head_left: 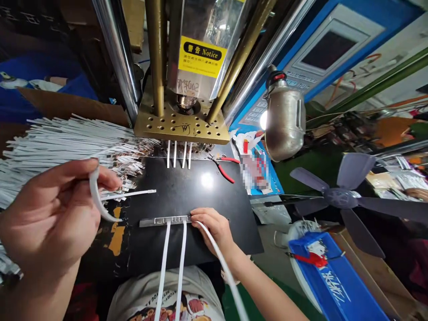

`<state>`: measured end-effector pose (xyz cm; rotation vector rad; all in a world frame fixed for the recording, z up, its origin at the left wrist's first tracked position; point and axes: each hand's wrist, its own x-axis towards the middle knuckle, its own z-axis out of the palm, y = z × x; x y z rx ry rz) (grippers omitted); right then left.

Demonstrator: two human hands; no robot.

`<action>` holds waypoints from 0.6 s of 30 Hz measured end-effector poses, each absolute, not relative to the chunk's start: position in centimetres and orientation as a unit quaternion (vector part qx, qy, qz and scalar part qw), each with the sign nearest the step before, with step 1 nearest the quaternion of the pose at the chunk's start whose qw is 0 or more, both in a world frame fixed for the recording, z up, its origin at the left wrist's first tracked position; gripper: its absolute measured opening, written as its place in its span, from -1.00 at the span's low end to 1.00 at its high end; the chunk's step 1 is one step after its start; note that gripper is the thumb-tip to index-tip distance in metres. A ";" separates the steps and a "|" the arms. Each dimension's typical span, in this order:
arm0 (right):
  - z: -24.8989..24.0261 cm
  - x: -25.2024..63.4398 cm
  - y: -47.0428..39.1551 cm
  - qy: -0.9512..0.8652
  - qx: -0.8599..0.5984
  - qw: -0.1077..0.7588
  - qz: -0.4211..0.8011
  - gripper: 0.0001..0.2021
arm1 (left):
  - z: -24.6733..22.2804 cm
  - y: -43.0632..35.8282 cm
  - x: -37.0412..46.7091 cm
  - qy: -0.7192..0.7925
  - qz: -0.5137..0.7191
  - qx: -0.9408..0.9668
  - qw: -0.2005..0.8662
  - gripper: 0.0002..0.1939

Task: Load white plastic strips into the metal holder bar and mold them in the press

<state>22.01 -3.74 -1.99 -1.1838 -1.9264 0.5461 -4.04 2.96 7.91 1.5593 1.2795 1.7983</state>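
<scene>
Raised at the left, my left hand [63,209] is closed on a bent white strap [96,196]; another white strap with a small end piece [133,194] extends from beside it over the black table [227,200]. A narrow metal fixture [150,222] lies near the table's front. Two white straps [182,263] run from its slots toward my body. At the fixture's right end, my right hand [214,227] pinches the end of a third white strap [227,272]. Several white strips [175,154] stick out under the press's brass plate [180,129].
A large pile of white straps [67,142] covers the left side. Red-handled pliers [225,167] lie behind the fixture. A lamp [286,120], a fan [341,198] and a blue bin [334,276] stand at the right.
</scene>
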 end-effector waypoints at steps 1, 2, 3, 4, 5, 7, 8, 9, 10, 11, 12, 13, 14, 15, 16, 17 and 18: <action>-2.1 21.8 -3.7 -0.768 -0.466 0.389 0.204 -0.86 | 7.5 2.8 -4.1 0.454 0.652 0.553 0.252 -0.69; -2.1 21.8 -3.6 -0.775 -0.463 0.383 0.193 -0.86 | 6.9 2.5 -4.3 0.445 0.643 0.559 0.274 -0.67; -2.1 21.8 -3.6 -0.782 -0.459 0.379 0.184 -0.85 | 5.9 2.1 -4.6 0.444 0.616 0.589 0.278 -0.69; -2.1 21.8 -3.5 -0.788 -0.454 0.376 0.176 -0.84 | 4.8 1.7 -4.8 0.447 0.579 0.626 0.270 -0.73; -2.1 21.9 -3.4 -0.794 -0.449 0.373 0.171 -0.83 | 3.5 1.1 -4.9 0.444 0.540 0.670 0.249 -0.76; -2.2 22.1 -3.3 -0.801 -0.445 0.364 0.169 -0.84 | 1.2 -0.1 -4.9 0.417 0.470 0.755 0.190 -0.76; -2.3 22.1 -3.2 -0.805 -0.441 0.359 0.170 -0.84 | 0.1 -0.7 -4.7 0.405 0.438 0.783 0.174 -0.75; -2.4 22.1 -3.1 -0.808 -0.436 0.356 0.173 -0.84 | -0.7 -1.2 -4.4 0.397 0.415 0.801 0.168 -0.75; -2.5 22.0 -3.1 -0.810 -0.432 0.356 0.176 -0.83 | -1.4 -1.6 -4.1 0.390 0.401 0.812 0.168 -0.77; -2.6 22.0 -3.0 -0.811 -0.428 0.358 0.178 -0.83 | -1.8 -1.9 -3.8 0.385 0.395 0.816 0.171 -0.80; -2.7 21.9 -3.0 -0.811 -0.426 0.359 0.179 -0.82 | -2.1 -2.0 -3.6 0.385 0.389 0.819 0.173 -0.82; -2.8 21.8 -3.1 -0.812 -0.425 0.356 0.179 -0.82 | -2.2 -2.1 -3.4 0.385 0.379 0.823 0.173 -0.83; -2.8 21.8 -3.1 -0.813 -0.427 0.353 0.178 -0.83 | -2.2 -2.2 -3.3 0.386 0.369 0.829 0.169 -0.83; -2.7 21.9 -3.2 -0.813 -0.431 0.352 0.175 -0.83 | -2.1 -2.2 -3.3 0.386 0.358 0.835 0.162 -0.83; -2.5 22.0 -3.1 -0.813 -0.434 0.345 0.177 -0.83 | -2.0 -2.1 -3.4 0.384 0.348 0.842 0.149 -0.83; -2.1 22.3 -2.9 -0.818 -0.432 0.330 0.188 -0.82 | -1.9 -2.0 -3.4 0.381 0.342 0.849 0.132 -0.83; -1.6 22.7 -2.4 -0.830 -0.418 0.304 0.211 -0.81 | -1.8 -1.9 -3.5 0.377 0.334 0.857 0.113 -0.83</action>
